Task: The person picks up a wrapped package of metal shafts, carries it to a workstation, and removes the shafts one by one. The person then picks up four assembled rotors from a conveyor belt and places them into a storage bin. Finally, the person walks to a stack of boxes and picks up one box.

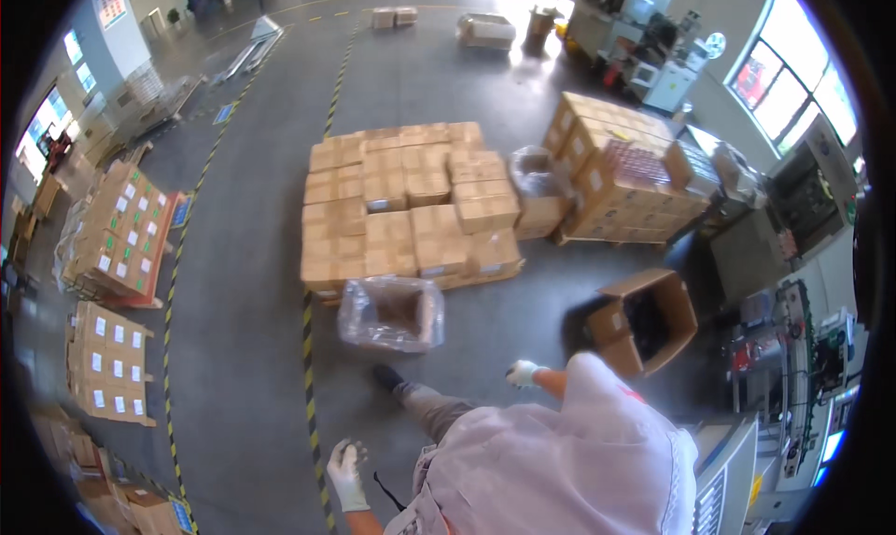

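Observation:
My left hand (347,468), in a white glove, hangs at the lower left over the grey floor. Its fingers bend loosely, with small gaps between them, and nothing shows in it. Further right and ahead, my right hand (523,374), also gloved, is held in front of my body with its fingers curled in. No object shows in that hand. Neither hand touches anything. Nearest ahead is an open carton lined with clear plastic (349,322). To the right of my right hand, an open brown carton (611,325) has a dark inside.
A broad stack of taped cartons (387,194) stands ahead. Another loaded pallet (611,204) is at the right, with a plastic-lined box (539,213) beside it. Machinery (793,348) lines the right side. Labelled carton stacks (110,362) stand left, beyond yellow-black floor tape (171,348).

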The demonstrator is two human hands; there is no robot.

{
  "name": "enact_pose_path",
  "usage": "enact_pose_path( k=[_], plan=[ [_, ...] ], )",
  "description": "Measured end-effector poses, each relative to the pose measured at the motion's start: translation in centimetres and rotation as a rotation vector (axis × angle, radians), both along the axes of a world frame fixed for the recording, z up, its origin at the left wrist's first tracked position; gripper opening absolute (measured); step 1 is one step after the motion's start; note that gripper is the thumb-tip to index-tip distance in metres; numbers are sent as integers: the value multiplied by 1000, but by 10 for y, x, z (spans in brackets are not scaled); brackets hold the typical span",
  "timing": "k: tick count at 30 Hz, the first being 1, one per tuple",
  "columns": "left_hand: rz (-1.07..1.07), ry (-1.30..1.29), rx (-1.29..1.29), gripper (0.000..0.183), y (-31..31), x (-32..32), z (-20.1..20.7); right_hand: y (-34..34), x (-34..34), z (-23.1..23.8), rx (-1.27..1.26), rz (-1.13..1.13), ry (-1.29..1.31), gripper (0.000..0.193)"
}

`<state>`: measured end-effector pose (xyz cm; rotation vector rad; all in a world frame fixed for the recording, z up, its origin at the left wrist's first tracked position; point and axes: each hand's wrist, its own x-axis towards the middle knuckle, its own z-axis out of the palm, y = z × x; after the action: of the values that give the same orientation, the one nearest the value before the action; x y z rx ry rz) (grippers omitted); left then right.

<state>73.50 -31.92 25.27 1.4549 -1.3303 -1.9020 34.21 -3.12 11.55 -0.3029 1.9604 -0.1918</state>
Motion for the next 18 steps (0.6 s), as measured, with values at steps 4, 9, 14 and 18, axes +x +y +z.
enact_pose_path(
  k=[4, 9, 14, 18],
  plan=[
    [-15, -7, 33, 38, -96, 51, -83, -110, 11, -37, 96, 111, 3, 32],
    [306, -309, 350, 36, -191, 159, -112, -327, 11, -36, -199, 341, 104, 39],
    [331, -262, 323, 28, -274, 263, -204, -544, -10, -1, -532, 351, 158, 37],
    [191, -330, 375, 29, -409, 222, -199, -674, -18, 17, -508, 179, 187, 35]
  ],
)
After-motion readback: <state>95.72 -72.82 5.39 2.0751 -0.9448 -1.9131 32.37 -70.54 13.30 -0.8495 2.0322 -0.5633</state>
